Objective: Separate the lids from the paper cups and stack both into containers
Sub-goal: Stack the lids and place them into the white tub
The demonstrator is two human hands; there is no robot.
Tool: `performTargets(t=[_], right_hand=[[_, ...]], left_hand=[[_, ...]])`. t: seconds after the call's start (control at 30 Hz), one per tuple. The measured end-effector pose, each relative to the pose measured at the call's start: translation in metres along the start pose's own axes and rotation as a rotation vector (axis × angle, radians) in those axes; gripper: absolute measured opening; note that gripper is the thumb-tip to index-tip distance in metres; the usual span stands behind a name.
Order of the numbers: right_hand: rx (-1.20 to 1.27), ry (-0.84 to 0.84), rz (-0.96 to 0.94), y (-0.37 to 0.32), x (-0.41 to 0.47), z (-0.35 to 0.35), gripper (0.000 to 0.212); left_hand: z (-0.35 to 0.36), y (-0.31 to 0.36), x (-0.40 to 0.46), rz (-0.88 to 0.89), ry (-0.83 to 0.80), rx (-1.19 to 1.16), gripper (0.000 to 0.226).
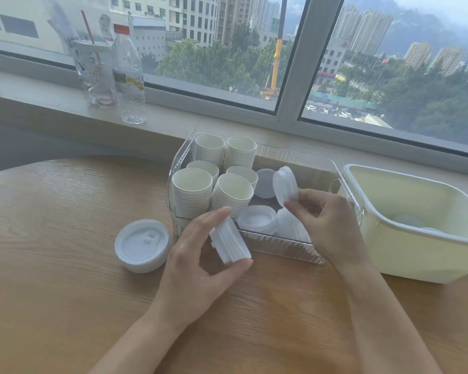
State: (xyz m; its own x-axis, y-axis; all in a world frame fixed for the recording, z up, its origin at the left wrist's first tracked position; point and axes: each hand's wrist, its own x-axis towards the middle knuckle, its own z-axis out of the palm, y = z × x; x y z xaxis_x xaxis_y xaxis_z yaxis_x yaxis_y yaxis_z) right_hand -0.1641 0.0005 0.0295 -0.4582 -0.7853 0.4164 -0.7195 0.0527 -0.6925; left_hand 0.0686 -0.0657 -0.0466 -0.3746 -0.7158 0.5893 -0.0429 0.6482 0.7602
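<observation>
Most of the job looks done from where I sit. The clear ribbed container (281,247) on the desk (65,265) already holds six nested stacks of paper cups (192,195) packed in its left half, all open and lidless. Its right half has loose white lids (257,220) lying and leaning, not neatly stacked yet.

My left hand (200,255) grips a short stack of lids (230,242) on its side, thumb under and fingers curled over the top, just in front of the container's near wall. My right hand (327,220) pinches a small clump of lids (284,184) between thumb and fingertips, held tilted above the container's right half. Two or three in that clump, I think; edges blur together.

Left on the desk: one more lid pile (142,244), flat, to the left of the container, well apart from both hands. The cream bin (416,255) at right has a few pale round things at its bottom, probably lids, hard to tell.

No capped cups visible anywhere, so separating seems finished. What's left, by my read: drop both handfuls in, move the desk pile over, tidy loose lids into proper stacks.

On the sill: an empty plastic bottle (129,76) and a bagged drink cup with red straw (95,74), not part of the task.
</observation>
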Motion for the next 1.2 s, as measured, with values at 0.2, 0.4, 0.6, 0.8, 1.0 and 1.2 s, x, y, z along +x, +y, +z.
performTargets(t=[0.2, 0.4, 0.6, 0.8, 1.0, 1.2], right_hand=[[0.17, -0.227, -0.12, -0.033, -0.008, -0.011, 0.011], [0.13, -0.49, -0.25, -0.041, -0.014, -0.003, 0.01], [0.138, -0.637, -0.246, -0.038, -0.015, 0.003, 0.013], [0.163, -0.659, -0.201, -0.038, -0.014, 0.005, 0.022], [0.125, -0.659, -0.157, -0.035, -0.013, -0.004, 0.073], [0.11, -0.641, -0.141, -0.031, -0.013, 0.003, 0.071]], left_hand=[[0.0, 0.001, 0.0, -0.041, 0.035, -0.051, 0.08], [-0.001, 0.001, 0.002, -0.07, 0.047, -0.115, 0.079], [-0.001, 0.0, 0.001, -0.067, 0.046, -0.129, 0.081], [0.0, -0.001, 0.0, -0.035, 0.027, -0.122, 0.076], [0.0, 0.006, 0.001, 0.041, -0.008, -0.11, 0.079], [0.001, 0.007, 0.002, 0.129, -0.01, -0.057, 0.084]])
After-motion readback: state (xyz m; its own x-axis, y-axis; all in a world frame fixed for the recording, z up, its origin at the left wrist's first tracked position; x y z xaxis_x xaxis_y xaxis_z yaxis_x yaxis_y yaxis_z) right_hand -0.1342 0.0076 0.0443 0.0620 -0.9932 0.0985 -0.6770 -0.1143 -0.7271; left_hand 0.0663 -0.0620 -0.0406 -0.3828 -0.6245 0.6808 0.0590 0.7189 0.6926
